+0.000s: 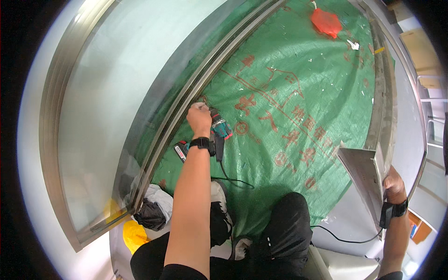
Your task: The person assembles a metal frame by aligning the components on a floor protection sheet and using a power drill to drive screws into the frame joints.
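My left hand [199, 117] is closed beside the metal track of the glass sliding frame [186, 93]; what its fingers hold, if anything, is too small to tell. A teal and black cordless drill [221, 127] lies on the green sheet just right of that hand, partly covered by my wrist. Its battery end [180, 150] shows left of my forearm. Far to the right, my right hand [395, 185] is closed on the edge of a grey metal panel [363, 170] with a bent lip, which stands tilted. Both my wrists wear black straps.
A wrinkled green sheet [280, 116] with red print covers the floor. A red bag [325, 22] and a white scrap [353, 45] lie at the far end. Near my left knee are a black plastic bag [151, 215] and a yellow one [134, 236]. Black cable [343, 240] runs lower right.
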Motion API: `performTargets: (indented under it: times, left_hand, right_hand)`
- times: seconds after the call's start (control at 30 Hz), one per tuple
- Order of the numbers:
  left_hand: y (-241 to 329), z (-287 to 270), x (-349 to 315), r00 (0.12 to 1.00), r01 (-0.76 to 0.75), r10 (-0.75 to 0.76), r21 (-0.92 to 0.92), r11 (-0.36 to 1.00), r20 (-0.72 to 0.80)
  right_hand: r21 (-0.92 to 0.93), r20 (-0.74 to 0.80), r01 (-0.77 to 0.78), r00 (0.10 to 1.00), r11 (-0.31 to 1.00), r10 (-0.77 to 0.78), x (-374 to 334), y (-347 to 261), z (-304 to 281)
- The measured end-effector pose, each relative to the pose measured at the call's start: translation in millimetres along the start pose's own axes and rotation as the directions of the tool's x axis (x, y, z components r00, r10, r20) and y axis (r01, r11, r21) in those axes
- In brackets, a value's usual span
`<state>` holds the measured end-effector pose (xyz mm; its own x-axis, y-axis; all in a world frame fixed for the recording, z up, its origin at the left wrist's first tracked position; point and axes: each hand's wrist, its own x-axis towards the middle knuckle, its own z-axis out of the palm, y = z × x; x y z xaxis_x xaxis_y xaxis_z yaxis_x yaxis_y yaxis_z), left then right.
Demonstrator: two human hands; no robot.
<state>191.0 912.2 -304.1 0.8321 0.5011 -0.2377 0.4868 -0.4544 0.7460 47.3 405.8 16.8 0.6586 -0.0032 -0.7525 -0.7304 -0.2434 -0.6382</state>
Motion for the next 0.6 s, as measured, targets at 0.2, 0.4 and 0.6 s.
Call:
performTargets:
  times: [0.2,0.4,0.6]
  left_hand:
    - [-35.0,23.5,53.6,0.972,0.141,-0.190,-0.302,0.943,-0.139]
    - [-7.2,52.6,33.5,0.928,0.225,-0.249,-0.116,0.967,-0.278]
    - [-3.4,55.0,39.5,0.873,0.297,-0.477,-0.664,0.686,-0.103]
  right_hand:
    - [0.095,0.012,-0.059,0.998,0.994,0.058,-2.0,-1.4,4.1]
    - [0.234,0.009,-0.030,1.000,0.972,0.029,-11.4,-0.1,-1.8]
    - [0.232,0.035,-0.051,0.998,0.971,0.044,-7.9,11.0,-13.7]
